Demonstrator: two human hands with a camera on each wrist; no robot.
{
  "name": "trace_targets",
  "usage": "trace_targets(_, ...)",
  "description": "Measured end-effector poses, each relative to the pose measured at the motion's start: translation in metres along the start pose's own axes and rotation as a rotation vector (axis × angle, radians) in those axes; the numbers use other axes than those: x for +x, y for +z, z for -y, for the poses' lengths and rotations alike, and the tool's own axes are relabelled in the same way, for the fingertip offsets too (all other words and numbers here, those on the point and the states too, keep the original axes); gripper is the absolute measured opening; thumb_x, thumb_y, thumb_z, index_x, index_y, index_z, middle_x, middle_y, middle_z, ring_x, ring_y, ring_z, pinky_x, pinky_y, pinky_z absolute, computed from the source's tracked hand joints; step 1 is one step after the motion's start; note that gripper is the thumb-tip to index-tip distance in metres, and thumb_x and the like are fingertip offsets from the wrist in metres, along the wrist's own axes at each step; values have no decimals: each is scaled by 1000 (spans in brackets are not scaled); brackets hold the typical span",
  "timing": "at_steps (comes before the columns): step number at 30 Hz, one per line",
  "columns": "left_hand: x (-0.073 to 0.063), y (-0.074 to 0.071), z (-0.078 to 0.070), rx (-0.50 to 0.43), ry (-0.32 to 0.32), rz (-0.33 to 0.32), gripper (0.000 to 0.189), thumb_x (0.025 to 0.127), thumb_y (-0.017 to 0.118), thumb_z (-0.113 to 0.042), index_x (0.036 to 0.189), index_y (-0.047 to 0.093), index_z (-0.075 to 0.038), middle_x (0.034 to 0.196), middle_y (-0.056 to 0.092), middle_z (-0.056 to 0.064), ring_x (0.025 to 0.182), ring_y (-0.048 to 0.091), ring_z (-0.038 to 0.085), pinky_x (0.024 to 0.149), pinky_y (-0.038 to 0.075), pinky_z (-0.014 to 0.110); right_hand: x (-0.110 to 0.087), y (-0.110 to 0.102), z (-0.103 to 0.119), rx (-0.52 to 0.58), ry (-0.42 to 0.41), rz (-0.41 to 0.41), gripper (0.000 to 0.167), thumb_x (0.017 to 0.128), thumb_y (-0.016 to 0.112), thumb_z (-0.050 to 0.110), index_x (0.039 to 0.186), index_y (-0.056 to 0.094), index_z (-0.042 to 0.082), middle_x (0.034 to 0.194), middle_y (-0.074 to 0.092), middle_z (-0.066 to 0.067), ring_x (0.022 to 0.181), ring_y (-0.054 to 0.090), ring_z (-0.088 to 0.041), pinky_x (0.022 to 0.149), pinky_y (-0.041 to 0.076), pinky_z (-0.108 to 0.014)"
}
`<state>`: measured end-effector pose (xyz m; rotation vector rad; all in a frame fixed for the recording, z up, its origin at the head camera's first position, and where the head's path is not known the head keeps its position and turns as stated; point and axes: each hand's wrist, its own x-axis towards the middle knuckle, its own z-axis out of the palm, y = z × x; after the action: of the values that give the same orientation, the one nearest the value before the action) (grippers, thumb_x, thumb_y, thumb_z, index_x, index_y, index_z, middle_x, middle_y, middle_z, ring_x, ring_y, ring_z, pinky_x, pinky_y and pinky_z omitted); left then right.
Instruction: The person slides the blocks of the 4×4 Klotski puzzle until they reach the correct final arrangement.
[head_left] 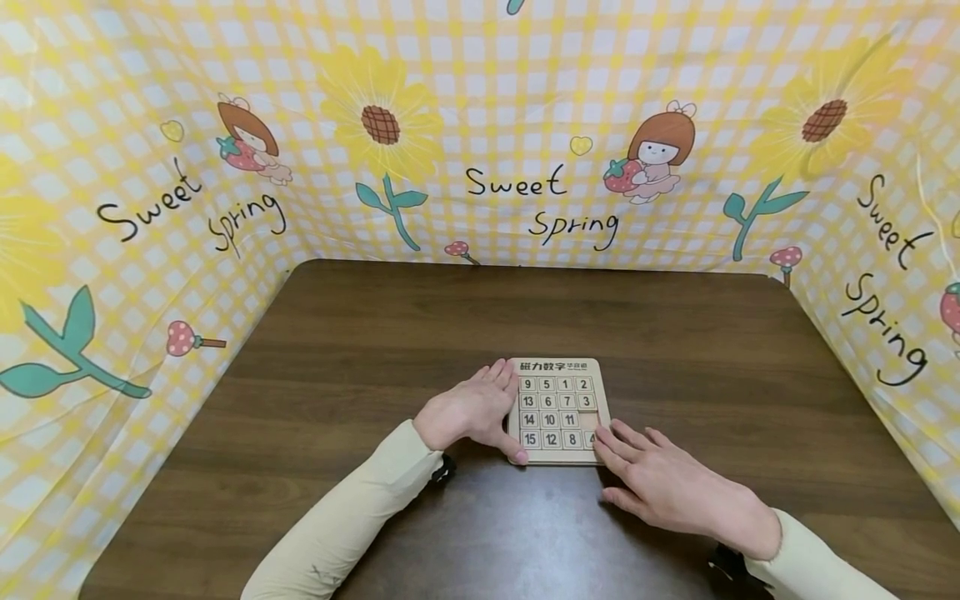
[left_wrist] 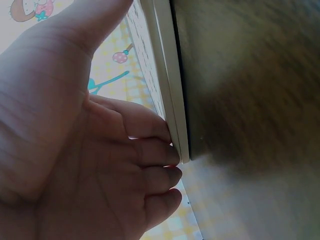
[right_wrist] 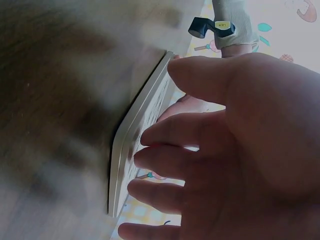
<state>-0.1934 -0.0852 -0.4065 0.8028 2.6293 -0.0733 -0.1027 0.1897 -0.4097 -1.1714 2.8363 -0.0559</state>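
Observation:
A pale wooden number puzzle board (head_left: 558, 457) lies flat on the table, its numbered tiles in rows under a line of printed characters. One gap shows at the right end of the third row, between the 3 tile (head_left: 587, 402) and the 4 tile (head_left: 592, 439). My left hand (head_left: 474, 408) rests against the board's left side, fingers along the edge and thumb at the near left corner. Fingertips of my right hand (head_left: 667, 479) touch the lower right of the board and partly cover the 4 tile; its fingers are extended, with the thumb apart from the board.
The brown wooden table (head_left: 360, 333) has rounded far corners. A yellow checked cloth (head_left: 465, 108) with flowers and lettering hangs behind it and along both sides. Each wrist wears a small black device; the left one's camera (right_wrist: 199, 27) shows in the right wrist view.

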Motion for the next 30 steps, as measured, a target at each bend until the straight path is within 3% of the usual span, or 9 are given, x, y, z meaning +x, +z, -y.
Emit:
trace_targets(7, 0, 0, 0, -1, 0, -7, 128, 69, 68, -77, 156, 16, 1, 164, 8, 21, 154, 9, 30, 127, 13, 40, -1, 0, 1, 2, 11, 17, 59, 97, 56, 41, 143, 50, 4, 149, 49, -15, 139, 44, -37, 105, 40, -63)
trace_targets(14, 1, 0, 1, -1, 4, -7, 128, 69, 69, -77, 156, 15, 1, 164, 8, 21, 154, 9, 31, 127, 13, 40, 0, 3, -1, -26, 7, -20, 57, 96, 59, 38, 141, 52, 3, 147, 51, -15, 137, 47, -37, 104, 43, -62)
trace_targets(30, 1, 0, 0, -3, 1, -1, 128, 70, 69, -76, 156, 15, 2, 164, 8, 21, 154, 8, 31, 127, 13, 40, 14, 7, -16, -16, 6, -20, 57, 98, 57, 39, 141, 51, 3, 147, 50, -17, 135, 48, -39, 101, 44, -62)
